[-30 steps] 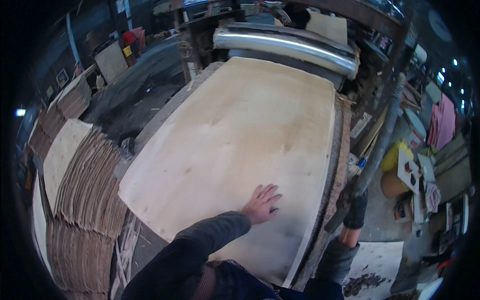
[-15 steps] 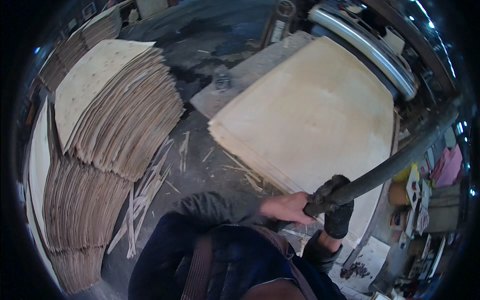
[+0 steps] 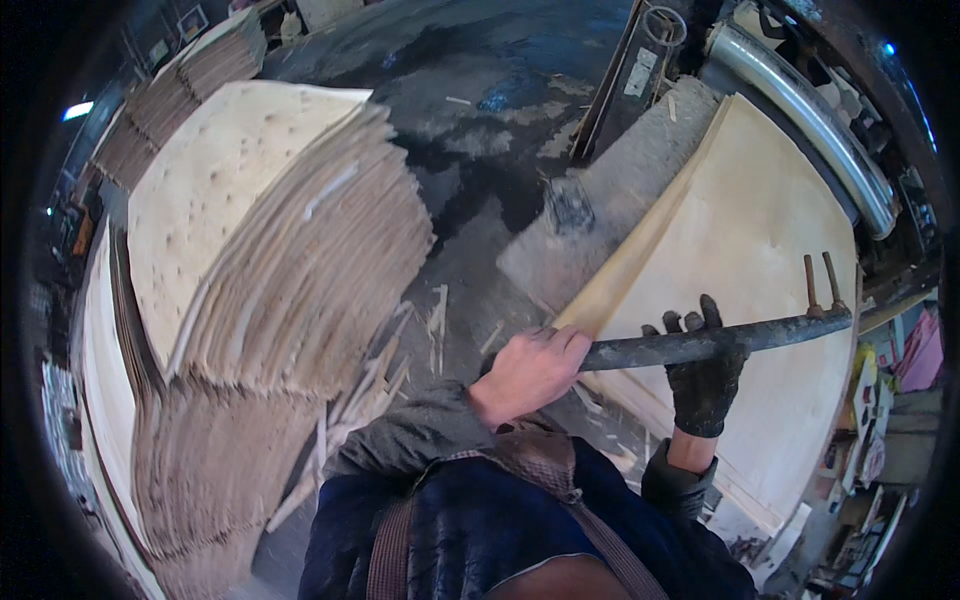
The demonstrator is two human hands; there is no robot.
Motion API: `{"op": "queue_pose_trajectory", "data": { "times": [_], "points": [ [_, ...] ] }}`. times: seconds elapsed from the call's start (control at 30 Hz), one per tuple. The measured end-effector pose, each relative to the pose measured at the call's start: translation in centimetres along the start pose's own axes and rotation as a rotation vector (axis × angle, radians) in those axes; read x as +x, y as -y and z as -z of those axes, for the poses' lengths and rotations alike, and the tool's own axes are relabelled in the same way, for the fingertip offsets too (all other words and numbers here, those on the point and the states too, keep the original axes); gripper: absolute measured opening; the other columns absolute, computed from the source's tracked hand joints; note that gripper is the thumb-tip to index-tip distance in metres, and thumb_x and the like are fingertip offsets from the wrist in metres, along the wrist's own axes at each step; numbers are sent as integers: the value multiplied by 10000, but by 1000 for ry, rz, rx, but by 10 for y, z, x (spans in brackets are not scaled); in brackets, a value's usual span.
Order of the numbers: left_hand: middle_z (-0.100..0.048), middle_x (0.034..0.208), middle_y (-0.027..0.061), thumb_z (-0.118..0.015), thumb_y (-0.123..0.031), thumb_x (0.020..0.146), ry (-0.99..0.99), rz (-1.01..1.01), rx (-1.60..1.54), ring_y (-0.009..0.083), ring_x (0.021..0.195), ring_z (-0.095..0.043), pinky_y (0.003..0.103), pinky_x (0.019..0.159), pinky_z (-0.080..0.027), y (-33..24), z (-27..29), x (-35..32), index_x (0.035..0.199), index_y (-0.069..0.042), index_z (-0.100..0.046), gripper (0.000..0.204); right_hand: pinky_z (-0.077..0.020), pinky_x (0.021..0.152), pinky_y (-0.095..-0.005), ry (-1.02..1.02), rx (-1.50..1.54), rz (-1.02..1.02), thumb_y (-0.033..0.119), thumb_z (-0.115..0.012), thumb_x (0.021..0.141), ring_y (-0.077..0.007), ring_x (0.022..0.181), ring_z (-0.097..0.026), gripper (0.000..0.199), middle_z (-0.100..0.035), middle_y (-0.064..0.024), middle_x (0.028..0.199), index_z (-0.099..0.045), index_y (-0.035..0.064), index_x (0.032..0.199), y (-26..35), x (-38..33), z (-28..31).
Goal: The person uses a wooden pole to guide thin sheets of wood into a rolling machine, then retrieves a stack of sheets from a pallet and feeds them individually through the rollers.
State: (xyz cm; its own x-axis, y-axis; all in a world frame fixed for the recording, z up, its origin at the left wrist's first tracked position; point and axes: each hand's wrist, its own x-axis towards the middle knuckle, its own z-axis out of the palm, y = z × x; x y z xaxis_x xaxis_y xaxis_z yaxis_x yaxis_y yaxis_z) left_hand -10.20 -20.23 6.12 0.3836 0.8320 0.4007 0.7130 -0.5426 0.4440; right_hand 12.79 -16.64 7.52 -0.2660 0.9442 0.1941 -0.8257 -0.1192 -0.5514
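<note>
A dark pole (image 3: 780,333) is held sideways in front of me, with two rusty prongs (image 3: 820,288) standing up at its right end. My bare left hand (image 3: 533,368) is closed round the pole's left end. My right hand (image 3: 708,388), in a dark glove with bare wrist showing, supports the pole across its palm. Its fingertips stretch loosely past the far side, and part of the palm is hidden by the pole. Beneath and beyond both hands lies a stack of pale veneer sheets (image 3: 770,220), its left edge lifted or folded over.
Tall stacks of veneer (image 3: 245,150) stand at left, with wood strips (image 3: 345,425) beside them on the dark floor. A shiny metal roller (image 3: 805,125) lies beyond the sheets. A grey board (image 3: 620,190) reaches left of them. Clutter and pink cloth (image 3: 920,350) are at right.
The pole has swung from a steep slant to nearly level, and its pronged end now shows. My left hand moved left with its end. My right hand's grip has loosened, fingers straighter.
</note>
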Motion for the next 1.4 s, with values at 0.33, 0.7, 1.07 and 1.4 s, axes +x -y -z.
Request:
{"op": "queue_pose_trajectory", "data": {
  "times": [0.33, 0.7, 1.07, 1.4],
  "points": [
    [-584, 829, 114, -730, -156, 618, 112, 149, 38, 294, 702, -606, 371, 598, -497, 180, 81, 75, 1013, -21, -542, 459, -389, 976, -450, -243, 68, -147, 246, -520, 891, -302, 1113, -508, 574, -532, -168, 1205, -304, 10, 1369, -99, 176, 10],
    [-585, 939, 126, -723, -176, 663, 360, 84, 19, 295, 782, -626, 364, 642, -512, 376, 117, 160, 1047, -37, -517, 457, -458, 914, -423, -334, 150, 127, 199, -548, 880, -283, 1105, -522, 451, -579, -137, 1127, -437, -2, 1268, -181, 336, 6],
    [-538, 1150, 163, -666, -309, 764, 890, 223, -137, 349, 1014, -560, 422, 853, -449, 499, 76, 339, 1159, -54, -485, 504, -481, 833, -381, -463, 20, 293, 161, -549, 872, -289, 926, -587, 227, -615, -126, 991, -564, 45, 1065, -171, 500, 50],
    [-616, 765, 98, -683, -184, 732, 835, 441, -619, 168, 679, -588, 313, 629, -473, 616, -41, 487, 1026, -1, -579, 361, -509, 654, -338, -573, 40, 302, 55, -650, 787, -216, 725, -600, 175, -603, -60, 809, -572, 46, 943, -121, 709, 140]
  ]
}}
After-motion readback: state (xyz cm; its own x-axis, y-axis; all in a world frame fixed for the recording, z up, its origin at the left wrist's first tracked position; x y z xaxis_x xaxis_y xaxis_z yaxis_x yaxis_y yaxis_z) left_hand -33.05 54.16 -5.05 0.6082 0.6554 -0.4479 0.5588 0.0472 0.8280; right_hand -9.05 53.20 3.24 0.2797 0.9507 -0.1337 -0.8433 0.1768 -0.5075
